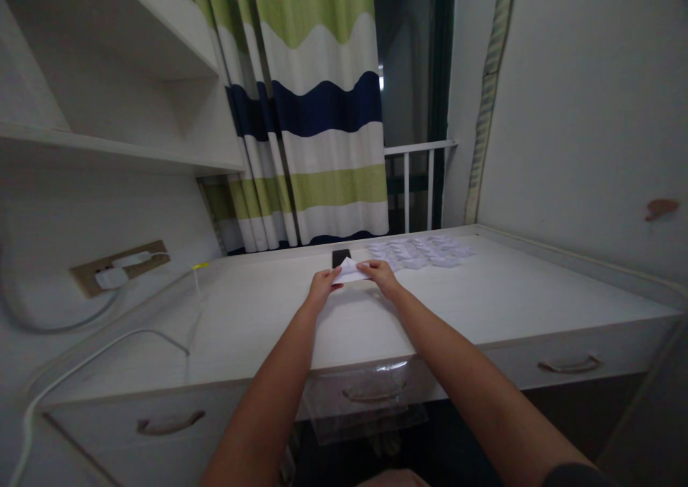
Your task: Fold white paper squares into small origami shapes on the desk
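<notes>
Between my two hands is a folded white paper (pixel 349 273), raised a little above the desk, with a pointed peak at the top and a straight lower edge. My left hand (pixel 321 286) pinches its left end, thumb on the near face. At the right end my right hand (pixel 380 275) grips the paper in the same way. Several folded white paper pieces (pixel 422 251) lie in rows on the desk, beyond and to the right of my right hand. A dark flat object (pixel 340 257) sits just behind the held paper, partly covered by it.
The white desk (pixel 258 308) has drawers with handles (pixel 170 423) along its front. A clear plastic sheet (pixel 365 401) hangs over the middle drawer. A white cable (pixel 107 347) crosses the left side, near a wall socket with plugs (pixel 112 278). A striped curtain (pixel 327 107) hangs behind.
</notes>
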`<action>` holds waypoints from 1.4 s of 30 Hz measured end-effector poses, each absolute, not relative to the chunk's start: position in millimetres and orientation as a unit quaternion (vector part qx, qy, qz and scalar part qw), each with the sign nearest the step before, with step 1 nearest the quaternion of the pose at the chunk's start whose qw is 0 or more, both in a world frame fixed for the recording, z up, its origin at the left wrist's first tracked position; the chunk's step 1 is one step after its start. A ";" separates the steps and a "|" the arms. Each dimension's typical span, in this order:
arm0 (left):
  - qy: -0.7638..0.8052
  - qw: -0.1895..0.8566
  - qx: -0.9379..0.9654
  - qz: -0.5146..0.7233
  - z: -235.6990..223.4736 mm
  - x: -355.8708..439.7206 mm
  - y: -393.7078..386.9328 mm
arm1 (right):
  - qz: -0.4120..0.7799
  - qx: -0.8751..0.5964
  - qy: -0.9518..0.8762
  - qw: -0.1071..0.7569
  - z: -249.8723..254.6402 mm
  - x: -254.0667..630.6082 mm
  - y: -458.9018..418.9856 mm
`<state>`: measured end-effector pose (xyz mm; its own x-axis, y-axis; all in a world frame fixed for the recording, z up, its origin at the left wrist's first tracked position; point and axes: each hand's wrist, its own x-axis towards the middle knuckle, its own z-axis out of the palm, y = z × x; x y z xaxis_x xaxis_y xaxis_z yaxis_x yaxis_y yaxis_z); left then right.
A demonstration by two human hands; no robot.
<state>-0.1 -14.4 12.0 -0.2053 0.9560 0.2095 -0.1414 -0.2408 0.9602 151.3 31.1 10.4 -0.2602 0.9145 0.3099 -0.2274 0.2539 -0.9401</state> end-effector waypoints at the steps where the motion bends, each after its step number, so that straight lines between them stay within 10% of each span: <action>1: 0.442 0.429 0.460 0.639 11.9 -0.1 -14.3 | 0.533 -0.293 -0.586 0.536 10.3 151.2 31.3; 42: 0.407 0.475 0.475 0.620 8.5 -0.3 -13.1 | 0.395 -0.297 -0.690 0.529 5.2 150.4 37.8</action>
